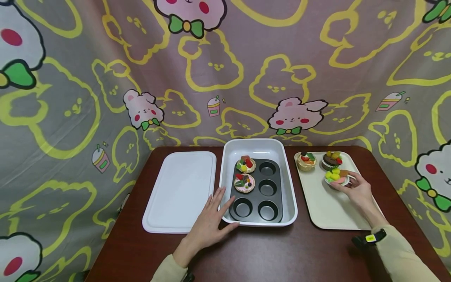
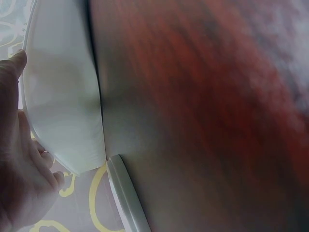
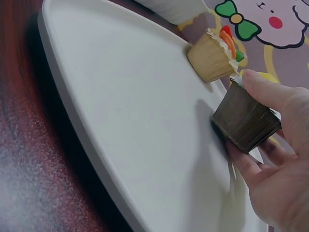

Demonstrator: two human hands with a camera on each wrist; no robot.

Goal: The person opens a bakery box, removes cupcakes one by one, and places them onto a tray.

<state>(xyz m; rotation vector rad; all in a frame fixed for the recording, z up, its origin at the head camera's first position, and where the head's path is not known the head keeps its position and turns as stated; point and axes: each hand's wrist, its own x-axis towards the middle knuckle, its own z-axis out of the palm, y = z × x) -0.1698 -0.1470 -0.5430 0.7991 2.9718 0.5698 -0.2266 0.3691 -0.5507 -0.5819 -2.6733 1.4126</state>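
Note:
My right hand (image 1: 356,192) grips a cupcake (image 1: 336,177) with yellow and pink topping, over the cream tray (image 1: 338,213). In the right wrist view, the thumb lies at the rim of its dark, tapered cup (image 3: 245,116) and fingers are below. A tan-cupped cupcake (image 1: 306,161) and a chocolate-topped cupcake (image 1: 332,160) stand at the tray's far end. The left hand (image 1: 209,219), fingers spread, rests at the near-left rim of a white bin (image 1: 290,203). Inside the bin lies a dark muffin pan (image 1: 255,196); two fruit-topped tarts (image 1: 244,183) occupy its far and middle left cups.
A white lid-like board (image 1: 184,188) lies flat left of the bin on the brown table (image 1: 267,254). Behind the table hangs a patterned curtain (image 1: 243,78), close to the back edge.

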